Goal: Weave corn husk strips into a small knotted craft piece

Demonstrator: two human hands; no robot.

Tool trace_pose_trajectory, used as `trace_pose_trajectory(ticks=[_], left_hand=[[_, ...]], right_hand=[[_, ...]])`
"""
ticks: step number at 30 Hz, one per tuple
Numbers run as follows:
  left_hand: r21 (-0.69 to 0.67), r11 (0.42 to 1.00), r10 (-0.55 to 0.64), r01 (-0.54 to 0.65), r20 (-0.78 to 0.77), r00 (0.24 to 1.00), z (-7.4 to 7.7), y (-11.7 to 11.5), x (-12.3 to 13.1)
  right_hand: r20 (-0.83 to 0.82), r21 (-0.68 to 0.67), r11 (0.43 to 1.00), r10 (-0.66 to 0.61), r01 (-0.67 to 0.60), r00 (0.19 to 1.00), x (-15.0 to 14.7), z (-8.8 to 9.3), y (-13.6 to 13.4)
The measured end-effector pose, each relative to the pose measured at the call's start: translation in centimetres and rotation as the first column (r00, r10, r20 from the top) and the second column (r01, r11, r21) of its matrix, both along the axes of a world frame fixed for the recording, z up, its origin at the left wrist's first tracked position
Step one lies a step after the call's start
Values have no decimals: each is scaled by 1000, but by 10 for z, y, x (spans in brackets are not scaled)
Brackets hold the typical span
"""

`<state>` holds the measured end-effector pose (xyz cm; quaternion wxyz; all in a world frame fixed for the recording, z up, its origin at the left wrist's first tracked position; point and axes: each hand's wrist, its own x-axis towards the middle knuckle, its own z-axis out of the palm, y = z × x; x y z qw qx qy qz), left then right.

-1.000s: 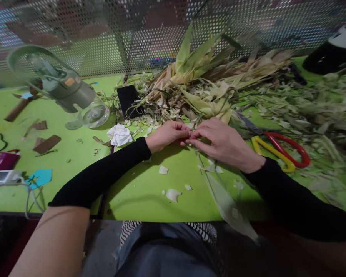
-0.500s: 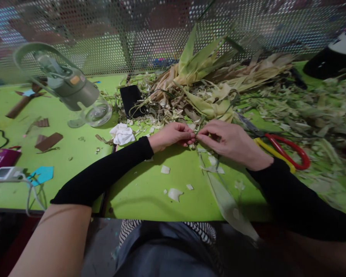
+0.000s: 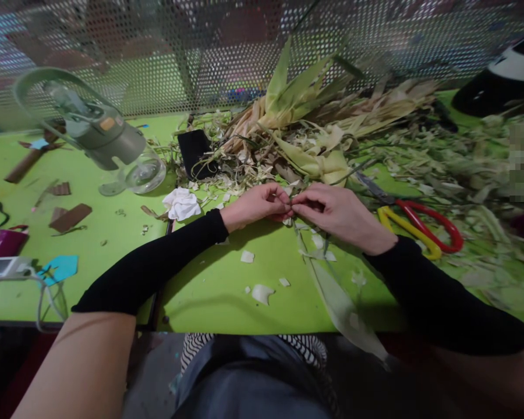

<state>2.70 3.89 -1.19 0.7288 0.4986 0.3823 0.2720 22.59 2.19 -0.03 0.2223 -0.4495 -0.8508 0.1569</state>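
Observation:
Over the middle of the green table, my left hand (image 3: 264,203) and my right hand (image 3: 343,212) meet fingertip to fingertip, both closed in a pinch. What lies between the fingertips is very small and mostly hidden. A long pale corn husk strip (image 3: 338,297) runs up beneath my right hand towards the pinch, its wide end drooping over the table's front edge. Small cut husk pieces (image 3: 262,293) lie in front of my hands. Scissors (image 3: 419,224) with one red and one yellow handle rest to the right of my right hand.
A pile of corn husks (image 3: 305,110) and shreds spreads across the back and right. Leftward are a black flat object (image 3: 196,154), a tilted drinking bottle (image 3: 113,139), crumpled white paper (image 3: 181,203) and a charger with a cable (image 3: 11,266). A perforated screen (image 3: 148,64) stands behind.
The whole view has shifted slightly, so things appear a little further left. My hands keep the same fingertip pinch, with little visible movement against the table.

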Motion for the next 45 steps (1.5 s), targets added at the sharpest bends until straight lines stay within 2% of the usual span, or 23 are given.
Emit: trace_pose_trajectory(ticks=[6,19,26,32,45], left_hand=[[21,999,-50,50,6,999,-1,1,-1],[17,999,-28,28,-18,999,1,1,0],[-20,994,105,-107,-68,992,5,-2,6],[-74,992,102,-104,-28,994,4,0,5],[-76,990,114,-115,-22,993,6,-2,4]], right_hand=[[-41,-104,994,32,-36,999,-1,3,0],[-46,-236,970,-68,55,997,-3,6,-2],[39,-83,996,-27,30,999,-5,6,-3],[126,50,999,13,-19,992,0,4,-2],[23,35,998,58,-59,998,0,6,-2]])
